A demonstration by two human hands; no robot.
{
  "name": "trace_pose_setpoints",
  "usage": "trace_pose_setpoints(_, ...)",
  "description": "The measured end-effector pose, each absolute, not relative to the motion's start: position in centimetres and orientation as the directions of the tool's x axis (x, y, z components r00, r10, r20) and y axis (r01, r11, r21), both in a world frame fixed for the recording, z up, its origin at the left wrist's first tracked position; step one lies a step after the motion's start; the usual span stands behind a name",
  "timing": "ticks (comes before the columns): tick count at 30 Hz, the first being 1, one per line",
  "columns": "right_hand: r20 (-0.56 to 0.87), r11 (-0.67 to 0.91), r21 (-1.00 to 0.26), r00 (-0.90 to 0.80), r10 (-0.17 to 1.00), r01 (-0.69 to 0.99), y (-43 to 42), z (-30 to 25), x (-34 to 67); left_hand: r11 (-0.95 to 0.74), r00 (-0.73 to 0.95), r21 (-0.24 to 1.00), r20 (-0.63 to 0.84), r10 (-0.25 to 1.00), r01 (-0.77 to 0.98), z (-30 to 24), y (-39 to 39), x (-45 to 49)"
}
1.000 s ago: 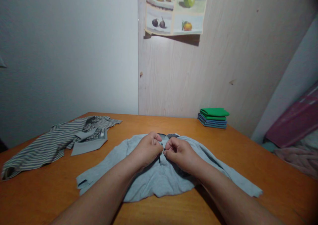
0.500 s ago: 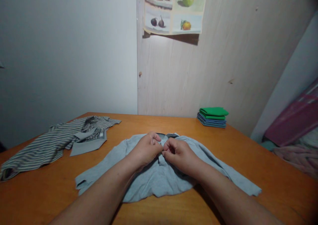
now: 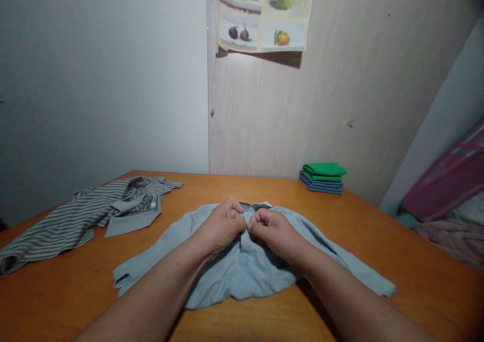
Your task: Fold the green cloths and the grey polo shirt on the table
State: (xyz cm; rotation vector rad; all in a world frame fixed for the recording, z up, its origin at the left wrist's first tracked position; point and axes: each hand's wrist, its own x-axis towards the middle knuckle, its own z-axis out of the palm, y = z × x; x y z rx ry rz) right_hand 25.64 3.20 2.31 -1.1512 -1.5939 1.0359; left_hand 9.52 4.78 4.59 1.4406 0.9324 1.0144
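Note:
A light grey polo shirt (image 3: 242, 274) lies spread on the orange wooden table (image 3: 378, 226) in front of me. My left hand (image 3: 223, 226) and my right hand (image 3: 274, 229) sit side by side on it just below the dark-lined collar (image 3: 251, 206). Both hands are closed, their fingertips pinching the shirt's front opening between them. What the fingertips grip there is too small to make out.
A grey striped shirt (image 3: 71, 218) lies crumpled at the table's left. A stack of folded green and blue cloths (image 3: 323, 177) sits at the back right by the wooden wall. A fruit poster (image 3: 264, 12) hangs above. Pink bedding (image 3: 449, 191) lies off the right edge.
Both hands stay pinched at the shirt's neck opening, with only small finger shifts. The view has drifted slightly.

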Motion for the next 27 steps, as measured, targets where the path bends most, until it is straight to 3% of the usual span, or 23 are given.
trace_pose_setpoints(6,0.017,0.033,-0.997,-0.206,0.978,0.072,3.21,2.51,25.72,-0.189,0.367,0.976,0.139,0.92,0.105,4.36,4.8,9.29)
trace_pose_setpoints(12,-0.056,-0.059,-0.998,-0.239,0.969,-0.005,3.46,2.57,26.13,-0.242,0.403,0.964,0.181,0.897,0.107,4.28,4.83,9.19)
trace_pose_setpoints(22,0.224,0.275,-0.935,-0.23,0.947,0.225,3.35,2.46,26.18,-0.052,0.347,0.999,0.049,0.936,-0.003,4.76,4.74,9.28)
trace_pose_setpoints(27,0.292,0.342,-0.906,-0.22,0.931,0.247,3.3,2.25,25.91,-0.078,0.33,0.995,0.052,0.943,0.064,4.48,4.85,9.28)
